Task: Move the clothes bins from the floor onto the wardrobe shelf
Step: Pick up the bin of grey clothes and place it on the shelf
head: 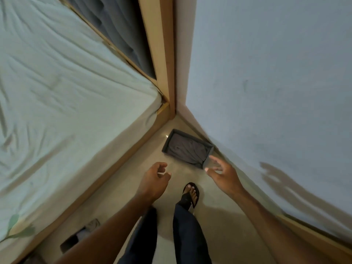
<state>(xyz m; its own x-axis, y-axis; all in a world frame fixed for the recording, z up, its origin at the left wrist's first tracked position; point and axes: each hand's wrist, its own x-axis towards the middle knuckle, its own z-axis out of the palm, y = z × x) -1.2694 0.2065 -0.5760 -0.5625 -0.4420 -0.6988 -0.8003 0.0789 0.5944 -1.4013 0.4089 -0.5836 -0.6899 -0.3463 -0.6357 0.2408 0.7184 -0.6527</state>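
A dark grey fabric bin [171,139] with folded grey clothes inside sits on the floor in the far corner, against the wall's base. My right hand [222,173] reaches out with fingers spread, its fingertips over the bin's near right corner. It holds nothing. My left hand [155,178] hovers empty with loosely curled fingers, a short way in front of the bin's near left corner and not touching it. No wardrobe shelf is in view.
A bed [62,103] with a pale sheet and wooden frame fills the left. A pale wall [276,92] closes the right, leaving a narrow floor strip. My sandalled foot [191,194] stands just before the bin. Dark small items [80,237] lie by the bed frame.
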